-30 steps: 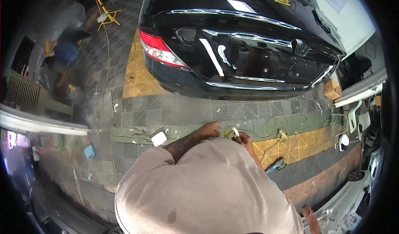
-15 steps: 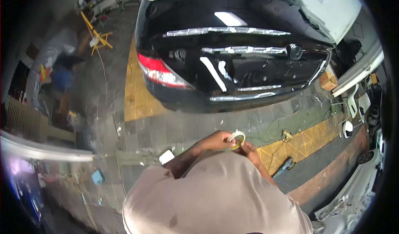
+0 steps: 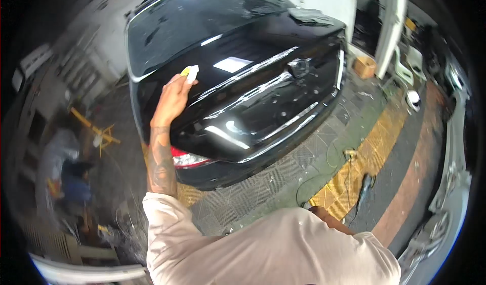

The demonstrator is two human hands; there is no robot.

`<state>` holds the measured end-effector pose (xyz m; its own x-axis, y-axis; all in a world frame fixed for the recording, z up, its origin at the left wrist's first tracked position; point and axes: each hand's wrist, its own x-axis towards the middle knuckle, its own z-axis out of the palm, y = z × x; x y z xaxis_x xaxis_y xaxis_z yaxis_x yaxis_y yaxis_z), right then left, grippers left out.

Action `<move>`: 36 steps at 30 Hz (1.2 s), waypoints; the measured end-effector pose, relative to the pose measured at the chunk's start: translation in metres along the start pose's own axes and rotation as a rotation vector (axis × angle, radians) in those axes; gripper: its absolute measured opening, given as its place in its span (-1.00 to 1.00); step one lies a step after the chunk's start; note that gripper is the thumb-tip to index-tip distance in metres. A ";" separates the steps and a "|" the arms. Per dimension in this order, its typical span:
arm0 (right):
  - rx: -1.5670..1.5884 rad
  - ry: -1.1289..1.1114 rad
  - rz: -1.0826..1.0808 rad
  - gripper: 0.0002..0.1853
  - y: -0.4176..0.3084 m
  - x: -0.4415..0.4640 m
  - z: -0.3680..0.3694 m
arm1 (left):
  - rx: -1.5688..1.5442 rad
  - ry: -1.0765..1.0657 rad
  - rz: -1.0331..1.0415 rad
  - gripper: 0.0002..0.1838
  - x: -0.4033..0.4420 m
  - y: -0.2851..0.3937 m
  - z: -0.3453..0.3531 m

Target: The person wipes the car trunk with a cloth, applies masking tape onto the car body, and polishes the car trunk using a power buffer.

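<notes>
My left hand (image 3: 174,95) is stretched out over the left side of the black car's trunk lid (image 3: 253,36). Its fingers are closed on a small white and yellow roll of masking tape (image 3: 192,74), held near the rear window (image 3: 172,36). I cannot tell whether the tape touches the paint. My right hand (image 3: 308,206) is low in front of my body, mostly hidden by my shirt (image 3: 283,244), so its fingers do not show clearly. Below my left forearm is the red and white tail light (image 3: 187,158).
On the floor to the right lie a blue power tool (image 3: 364,186) and a cable. A cardboard box (image 3: 364,67) and white plastic chairs (image 3: 403,71) stand beyond the car. A yellow stand (image 3: 104,135) is at the left. Car body parts (image 3: 430,234) line the right edge.
Both hands were together on the tape in front of my body. My left hand has now reached forward over the trunk with it, and my right hand has dropped back. The view has swung.
</notes>
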<state>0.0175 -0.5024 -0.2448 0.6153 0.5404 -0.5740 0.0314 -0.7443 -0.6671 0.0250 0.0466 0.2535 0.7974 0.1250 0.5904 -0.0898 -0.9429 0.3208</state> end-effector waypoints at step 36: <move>0.142 0.190 0.523 -0.16 0.254 -0.093 0.022 | -0.138 0.548 -0.084 -0.74 0.024 0.043 0.069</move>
<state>-0.0488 -0.7329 -0.3715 0.6516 0.0243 -0.7582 -0.4136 -0.8265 -0.3819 0.0811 -0.0123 0.2306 0.3825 0.3748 0.8445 -0.1456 -0.8782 0.4556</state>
